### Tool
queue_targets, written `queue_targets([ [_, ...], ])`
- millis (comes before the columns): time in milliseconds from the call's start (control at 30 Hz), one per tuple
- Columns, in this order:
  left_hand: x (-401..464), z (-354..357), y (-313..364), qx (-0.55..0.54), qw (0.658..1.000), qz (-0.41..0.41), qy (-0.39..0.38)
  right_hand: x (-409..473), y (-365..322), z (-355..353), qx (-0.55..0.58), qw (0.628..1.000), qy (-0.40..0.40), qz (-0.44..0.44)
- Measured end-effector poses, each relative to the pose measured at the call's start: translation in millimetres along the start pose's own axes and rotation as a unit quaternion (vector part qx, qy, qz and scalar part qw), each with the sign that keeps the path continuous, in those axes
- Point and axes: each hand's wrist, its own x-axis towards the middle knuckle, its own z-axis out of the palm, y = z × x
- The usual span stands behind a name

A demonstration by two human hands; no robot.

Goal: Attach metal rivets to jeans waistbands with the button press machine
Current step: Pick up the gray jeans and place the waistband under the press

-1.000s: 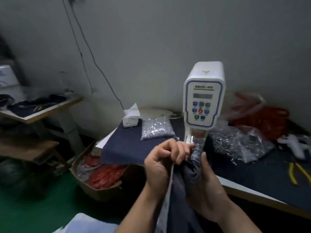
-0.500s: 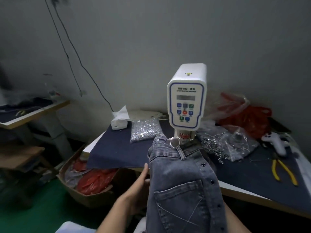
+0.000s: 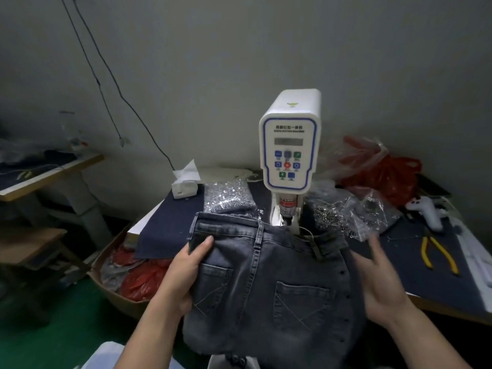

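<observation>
The grey jeans lie back-pockets-up between the person and the button press machine, waistband at the far end under its head, legs running back off the table edge. Denim is soft, floppy and fairly heavy, so it likely handles best gripped at the stiff waistband. The left hand pinches the left waistband corner; the right hand is spread, blurred, holding nothing.
</observation>
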Motion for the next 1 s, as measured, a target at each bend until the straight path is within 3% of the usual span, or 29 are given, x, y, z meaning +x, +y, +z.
queue_targets([
  [33,-3,3,-1,0.019,1.000,-0.003,0.005,5,12,3,-0.110,0.992,0.026,-0.059],
  [67,-7,6,0,0.023,1.000,-0.007,0.012,4,34,-6,-0.210,0.966,0.128,-0.083],
  [133,-11,6,4,0.029,0.999,-0.007,0.021,2,35,-10,-0.286,0.918,0.216,-0.168],
  [167,-12,4,6,0.026,0.999,0.002,0.027,2,31,-13,-0.284,0.909,0.251,-0.171],
  [400,-4,-22,-5,0.024,0.995,0.047,0.081,-12,19,-14,-0.166,0.943,0.226,-0.178],
  [500,-3,-30,-8,0.027,0.997,0.042,0.066,-12,15,-9,-0.130,0.954,0.220,-0.157],
  [600,-4,-39,-9,0.125,0.989,0.061,0.052,-12,11,-2,-0.093,0.966,0.206,-0.124],
  [667,-4,-46,-5,0.339,0.935,0.067,0.076,-13,11,4,-0.078,0.975,0.189,-0.087],
  [733,-4,-40,-6,0.571,0.803,0.104,0.136,-13,16,17,-0.076,0.983,0.160,-0.049],
  [767,-7,-30,-9,0.598,0.766,0.188,0.144,-11,19,26,-0.077,0.986,0.141,-0.041],
  [800,-12,-15,-12,0.580,0.767,0.258,0.092,-9,23,36,-0.085,0.988,0.122,-0.040],
  [833,-20,4,-13,0.537,0.797,0.277,-0.004,-6,28,46,-0.097,0.990,0.096,-0.045],
  [900,-30,44,-20,0.440,0.853,0.207,-0.192,0,36,62,-0.146,0.985,0.069,-0.065],
  [933,-30,58,-26,0.403,0.866,0.182,-0.235,2,39,71,-0.184,0.978,0.063,-0.074],
  [1000,-25,73,-33,0.340,0.889,0.200,-0.234,1,40,80,-0.222,0.971,0.008,-0.085],
])
